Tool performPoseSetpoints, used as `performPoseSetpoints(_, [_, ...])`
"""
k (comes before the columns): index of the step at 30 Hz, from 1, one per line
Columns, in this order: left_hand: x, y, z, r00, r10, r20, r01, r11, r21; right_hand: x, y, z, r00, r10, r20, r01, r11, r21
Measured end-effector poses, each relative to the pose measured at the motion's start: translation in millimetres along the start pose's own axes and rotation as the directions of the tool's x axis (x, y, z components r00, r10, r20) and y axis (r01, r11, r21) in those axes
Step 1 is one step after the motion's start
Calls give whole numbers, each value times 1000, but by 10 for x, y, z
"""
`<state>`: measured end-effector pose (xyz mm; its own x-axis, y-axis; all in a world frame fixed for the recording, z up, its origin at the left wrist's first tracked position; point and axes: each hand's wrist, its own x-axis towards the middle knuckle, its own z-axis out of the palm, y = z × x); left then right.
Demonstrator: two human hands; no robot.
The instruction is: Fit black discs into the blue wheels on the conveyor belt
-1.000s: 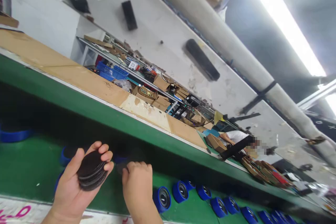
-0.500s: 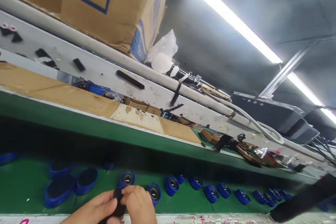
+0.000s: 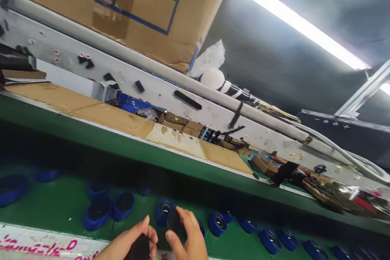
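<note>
My left hand (image 3: 126, 241) is closed around a dark black piece (image 3: 138, 248) at the bottom of the view; its full shape is hidden by the fingers. Between the thumb and fingers of my right hand (image 3: 191, 237) is a thin black disc (image 3: 173, 220), tilted on edge. Just behind that disc a blue round housing (image 3: 165, 208) with a shiny ringed centre sits on the green work surface. Another blue housing (image 3: 201, 226) is partly covered by my right hand. To the left, a blue housing with a black top (image 3: 124, 204) stands beside others like it.
More ringed blue housings (image 3: 217, 222) run off to the right along the green surface (image 3: 65, 207). A white strip with pink writing (image 3: 39, 241) edges the front. Above are a cardboard-covered shelf (image 3: 100, 118), a white rail (image 3: 161, 89) and a large carton (image 3: 146, 28).
The view has swung left, so everything sits further right. My hands, close together before, are now apart, and the black disc shows separately in my right hand.
</note>
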<state>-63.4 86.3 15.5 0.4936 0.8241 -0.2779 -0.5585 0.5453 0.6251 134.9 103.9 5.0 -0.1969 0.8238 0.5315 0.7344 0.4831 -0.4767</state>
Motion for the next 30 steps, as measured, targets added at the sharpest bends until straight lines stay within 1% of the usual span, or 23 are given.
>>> performPoseSetpoints(2, [101, 18, 16, 994, -102, -49, 95, 988, -124, 185, 35, 6, 998, 69, 3, -69, 996, -63])
performPoseSetpoints(4, [173, 24, -4, 986, -139, -88, 118, 972, -205, 333, -1, 31, 988, 134, 75, -123, 983, -140])
performPoseSetpoints(6, [217, 23, -53, 990, -99, -101, 72, 968, -242, 435, -75, 62, 972, 170, 161, -139, 972, -191])
performPoseSetpoints(8, [242, 21, -111, 994, -51, -94, 23, 961, -274, 495, -147, 92, 955, 196, 221, -145, 963, -227])
performPoseSetpoints(10, [256, 18, -165, 996, -29, -81, 3, 952, -307, 523, -192, 122, 945, 212, 248, -147, 955, -258])
performPoseSetpoints(12, [266, 10, -205, 997, -46, -56, 25, 946, -324, 530, -207, 148, 941, 218, 257, -145, 950, -277])
performPoseSetpoints(15, [282, -15, -238, 1000, -26, -11, 22, 950, -311, 522, -201, 176, 940, 225, 255, -148, 946, -288])
performPoseSetpoints(17, [289, -37, -246, 999, 35, 32, -24, 958, -287, 517, -200, 185, 939, 229, 258, -151, 946, -287])
performPoseSetpoints(20, [275, -52, -243, 986, 113, 122, -82, 970, -230, 522, -220, 197, 937, 224, 270, -145, 948, -284])
performPoseSetpoints(24, [214, -10, -219, 967, 96, 238, -65, 989, -136, 535, -240, 241, 929, 231, 290, -146, 947, -288])
performPoseSetpoints(27, [169, 33, -194, 968, 84, 236, -70, 995, -64, 541, -227, 255, 920, 239, 310, -153, 948, -278])
performPoseSetpoints(30, [153, 40, -180, 985, 63, 163, -58, 998, -34, 543, -231, 173, 931, 215, 295, -161, 967, -197])
